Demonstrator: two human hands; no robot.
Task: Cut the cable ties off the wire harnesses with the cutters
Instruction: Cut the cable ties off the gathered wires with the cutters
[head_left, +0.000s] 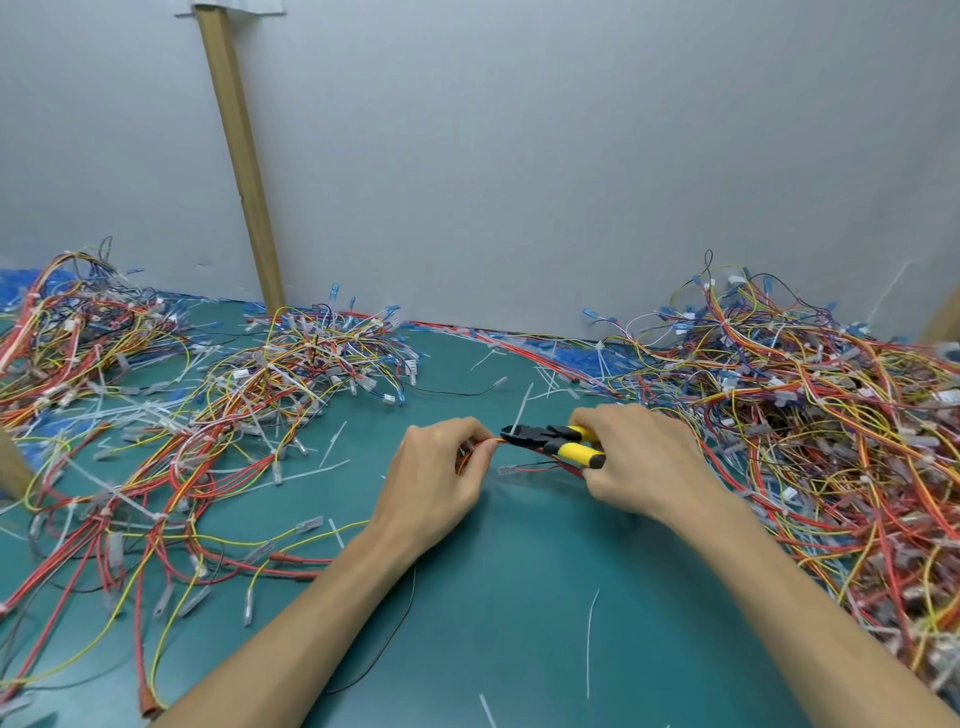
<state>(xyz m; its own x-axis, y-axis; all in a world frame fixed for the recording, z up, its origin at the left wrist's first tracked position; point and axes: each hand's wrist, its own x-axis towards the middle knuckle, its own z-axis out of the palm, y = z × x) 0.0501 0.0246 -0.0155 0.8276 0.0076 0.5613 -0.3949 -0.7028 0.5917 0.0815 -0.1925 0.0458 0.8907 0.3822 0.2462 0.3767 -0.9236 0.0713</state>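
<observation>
My right hand (639, 457) grips the yellow-and-black cutters (550, 441) by their handles, jaws pointing left. My left hand (441, 467) pinches a small harness of red and orange wires (524, 460) just left of the jaws. The black jaws sit at the wires beside a white cable tie (521, 410) whose tail sticks up. A thin red wire with a clear terminal trails from the harness under the cutters. Both hands hover low over the green mat (519, 597) at its middle.
A large heap of tied harnesses (810, 415) fills the right side. Spread-out wires (182, 467) and another heap (78, 332) cover the left. Cut white tie scraps (589, 639) lie on the mat. A grey wall and a cardboard strip (244, 171) stand behind.
</observation>
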